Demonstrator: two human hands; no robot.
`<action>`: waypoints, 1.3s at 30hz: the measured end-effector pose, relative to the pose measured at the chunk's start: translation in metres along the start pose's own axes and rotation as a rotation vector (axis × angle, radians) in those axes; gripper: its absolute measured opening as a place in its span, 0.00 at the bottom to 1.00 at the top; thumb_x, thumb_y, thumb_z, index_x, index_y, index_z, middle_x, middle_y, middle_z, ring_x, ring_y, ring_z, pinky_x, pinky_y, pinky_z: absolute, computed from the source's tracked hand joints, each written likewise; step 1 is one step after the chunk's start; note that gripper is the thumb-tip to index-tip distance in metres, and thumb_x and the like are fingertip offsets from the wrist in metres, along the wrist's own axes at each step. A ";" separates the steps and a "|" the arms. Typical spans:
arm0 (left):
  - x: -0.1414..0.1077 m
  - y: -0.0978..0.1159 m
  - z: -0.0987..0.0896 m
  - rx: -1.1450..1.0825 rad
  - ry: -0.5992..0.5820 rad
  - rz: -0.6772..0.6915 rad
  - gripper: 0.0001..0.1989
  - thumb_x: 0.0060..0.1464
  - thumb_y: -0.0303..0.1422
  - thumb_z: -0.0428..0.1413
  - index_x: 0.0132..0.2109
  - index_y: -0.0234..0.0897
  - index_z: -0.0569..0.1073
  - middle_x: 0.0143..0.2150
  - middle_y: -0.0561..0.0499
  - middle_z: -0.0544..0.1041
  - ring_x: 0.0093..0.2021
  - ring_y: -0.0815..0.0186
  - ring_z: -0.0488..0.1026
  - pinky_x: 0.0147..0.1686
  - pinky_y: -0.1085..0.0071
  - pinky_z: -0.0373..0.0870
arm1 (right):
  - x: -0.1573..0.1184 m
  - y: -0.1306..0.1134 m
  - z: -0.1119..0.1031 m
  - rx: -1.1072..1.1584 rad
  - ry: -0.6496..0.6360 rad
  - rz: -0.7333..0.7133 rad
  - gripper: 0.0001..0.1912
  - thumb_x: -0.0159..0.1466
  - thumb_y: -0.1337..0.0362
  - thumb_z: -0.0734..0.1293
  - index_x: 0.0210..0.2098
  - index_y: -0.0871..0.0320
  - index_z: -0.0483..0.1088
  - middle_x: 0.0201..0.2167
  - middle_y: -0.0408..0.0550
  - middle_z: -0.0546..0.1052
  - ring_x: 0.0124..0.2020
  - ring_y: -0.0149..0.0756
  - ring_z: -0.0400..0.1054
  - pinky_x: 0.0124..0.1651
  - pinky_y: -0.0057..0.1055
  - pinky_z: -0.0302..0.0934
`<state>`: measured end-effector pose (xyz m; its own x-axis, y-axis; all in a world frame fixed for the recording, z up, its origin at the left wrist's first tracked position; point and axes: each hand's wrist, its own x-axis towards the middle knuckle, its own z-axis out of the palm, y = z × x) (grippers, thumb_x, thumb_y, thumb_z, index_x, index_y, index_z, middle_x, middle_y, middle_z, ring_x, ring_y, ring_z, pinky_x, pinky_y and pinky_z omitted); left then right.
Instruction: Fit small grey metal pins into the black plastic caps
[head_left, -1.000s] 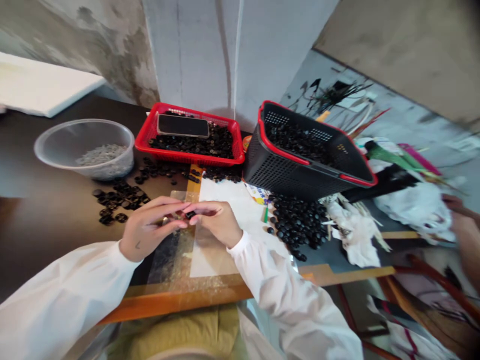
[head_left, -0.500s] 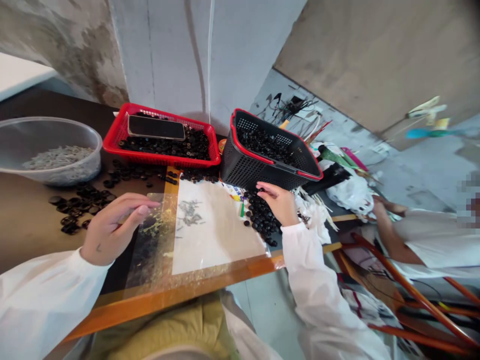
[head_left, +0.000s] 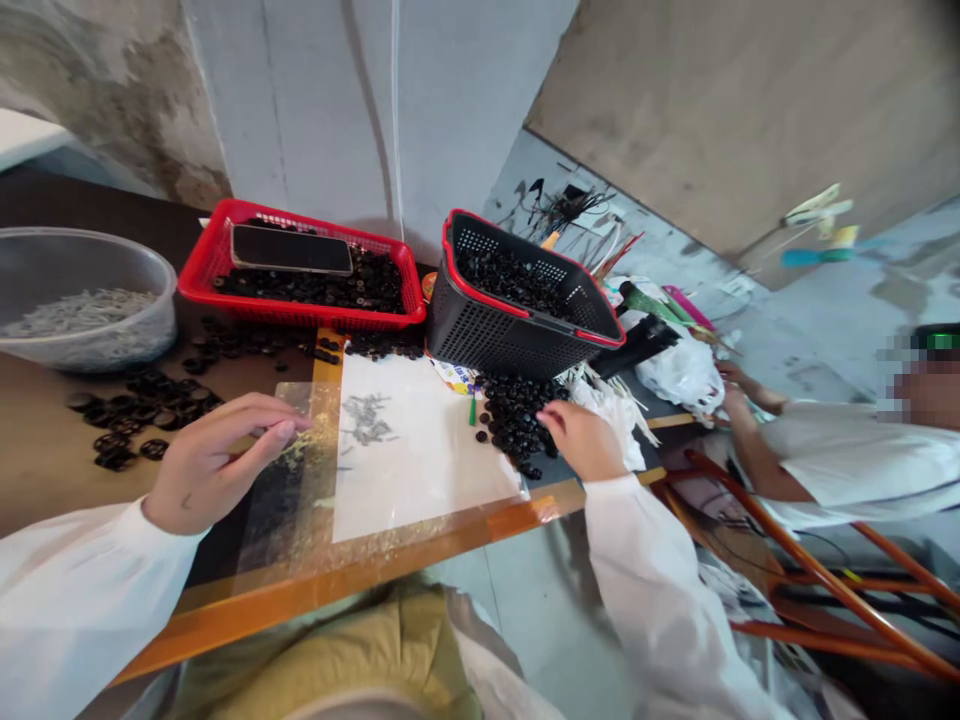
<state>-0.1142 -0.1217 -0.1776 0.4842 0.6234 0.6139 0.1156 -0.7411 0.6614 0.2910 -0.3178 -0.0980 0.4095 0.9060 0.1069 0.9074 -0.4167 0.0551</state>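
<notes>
Over a clear plastic sheet (head_left: pixel 289 520), my left hand (head_left: pixel 214 460) lies spread; my right hand (head_left: pixel 585 440) curls by round black buttons (head_left: pixel 514 420). Its grip — unclear.

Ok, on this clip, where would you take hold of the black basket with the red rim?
Probably the black basket by its near long red rim, coming from the person's side with the right hand. That lip faces the person and stands out from the perforated wall, and coming over it keeps fingers above the loose black buttons heaped beside it.
</notes>
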 end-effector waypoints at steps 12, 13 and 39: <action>0.010 -0.009 -0.020 0.084 0.242 -0.057 0.05 0.57 0.31 0.60 0.35 0.41 0.82 0.35 0.52 0.80 0.31 0.67 0.74 0.29 0.72 0.70 | -0.054 0.018 0.032 0.209 -0.040 0.103 0.08 0.63 0.59 0.66 0.39 0.55 0.73 0.32 0.49 0.81 0.33 0.42 0.76 0.37 0.35 0.67; 0.012 -0.012 -0.024 0.109 0.293 -0.052 0.05 0.57 0.31 0.60 0.35 0.41 0.82 0.34 0.52 0.79 0.31 0.67 0.74 0.29 0.72 0.70 | -0.045 0.022 0.028 0.185 -0.020 0.120 0.09 0.63 0.58 0.66 0.40 0.55 0.74 0.33 0.49 0.81 0.33 0.42 0.77 0.37 0.35 0.66; 0.020 -0.031 0.030 0.429 -0.334 0.072 0.09 0.64 0.37 0.55 0.42 0.43 0.81 0.41 0.50 0.79 0.41 0.64 0.72 0.42 0.68 0.68 | 0.109 -0.210 0.062 0.311 0.063 -0.323 0.14 0.67 0.60 0.67 0.52 0.53 0.75 0.43 0.48 0.80 0.44 0.42 0.72 0.44 0.32 0.61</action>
<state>-0.0820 -0.0938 -0.1982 0.7449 0.5059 0.4350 0.3813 -0.8578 0.3447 0.1509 -0.1274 -0.1597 0.1029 0.9757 0.1934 0.9770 -0.0626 -0.2039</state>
